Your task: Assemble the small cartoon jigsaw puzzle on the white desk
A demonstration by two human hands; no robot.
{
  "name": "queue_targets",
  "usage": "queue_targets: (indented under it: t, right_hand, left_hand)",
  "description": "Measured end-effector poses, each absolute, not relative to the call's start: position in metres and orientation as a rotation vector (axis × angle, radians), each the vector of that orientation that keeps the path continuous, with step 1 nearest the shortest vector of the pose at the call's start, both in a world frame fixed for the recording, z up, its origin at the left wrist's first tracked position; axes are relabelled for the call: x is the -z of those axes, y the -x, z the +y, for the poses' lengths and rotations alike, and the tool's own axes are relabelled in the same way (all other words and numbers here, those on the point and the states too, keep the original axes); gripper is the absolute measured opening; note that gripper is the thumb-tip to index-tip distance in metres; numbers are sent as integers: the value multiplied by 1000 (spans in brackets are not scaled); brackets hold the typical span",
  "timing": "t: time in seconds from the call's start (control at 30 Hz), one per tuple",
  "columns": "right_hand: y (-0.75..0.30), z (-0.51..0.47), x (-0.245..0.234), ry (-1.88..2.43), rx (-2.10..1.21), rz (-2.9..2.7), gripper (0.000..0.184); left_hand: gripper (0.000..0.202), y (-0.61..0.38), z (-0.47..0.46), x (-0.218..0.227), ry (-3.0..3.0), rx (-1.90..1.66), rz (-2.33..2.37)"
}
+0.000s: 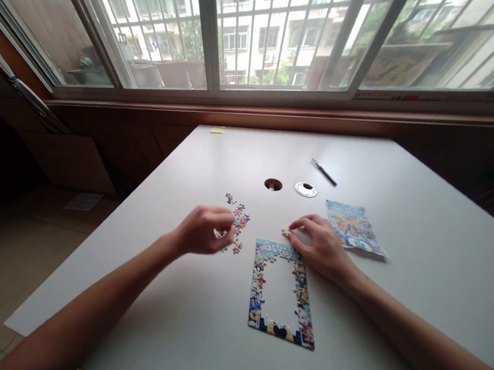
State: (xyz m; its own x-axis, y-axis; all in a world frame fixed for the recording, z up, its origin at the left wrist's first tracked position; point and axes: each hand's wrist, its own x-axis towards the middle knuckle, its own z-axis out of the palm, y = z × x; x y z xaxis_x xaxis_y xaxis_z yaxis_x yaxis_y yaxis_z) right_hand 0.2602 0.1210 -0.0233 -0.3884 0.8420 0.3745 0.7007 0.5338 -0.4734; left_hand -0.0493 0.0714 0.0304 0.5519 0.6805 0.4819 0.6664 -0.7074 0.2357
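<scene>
My left hand (206,229) hovers by a loose heap of jigsaw pieces (241,219), its fingers curled and the thumb drawn in toward them. Whatever may sit between those fingertips is hidden. Between the thumb and index finger of my right hand (320,245) is a small pale yellow puzzle piece (286,232), just above the top edge of the puzzle. The jigsaw puzzle (256,294) lies flat, its colourful border joined into a rectangle around a bare white middle. My right hand covers part of its upper right corner.
A printed picture packet (357,227) lies to the right of my right hand. Farther back are a black pen (324,172), a round metal cover (305,189) and a cable hole (273,185) in the white table (201,329). A yellow note (217,130) sits at the far edge, below barred windows.
</scene>
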Motion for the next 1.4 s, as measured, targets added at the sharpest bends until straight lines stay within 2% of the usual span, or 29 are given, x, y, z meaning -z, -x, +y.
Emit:
queue_targets:
  t: [0.1, 0.23, 0.43, 1.17, 1.4]
  right_hand:
    - [-260, 120, 24, 1254, -309, -2187, 12]
    - [-259, 120, 24, 1252, -321, -2179, 10]
    - [-259, 119, 21, 1258, -317, -2184, 8]
    - [-256, 114, 17, 1280, -321, -2163, 6]
    - [-257, 115, 17, 1279, -326, -2172, 9]
  left_hand:
    - [17, 90, 86, -41, -2654, -887, 1401]
    - [4, 107, 91, -33, -2641, -780, 1390]
    - [10, 92, 86, -20, -2725, -570, 1278]
    - [13, 71, 75, -22, -2818, -499, 1116]
    - [25, 97, 88, -20, -2792, -602, 1443]
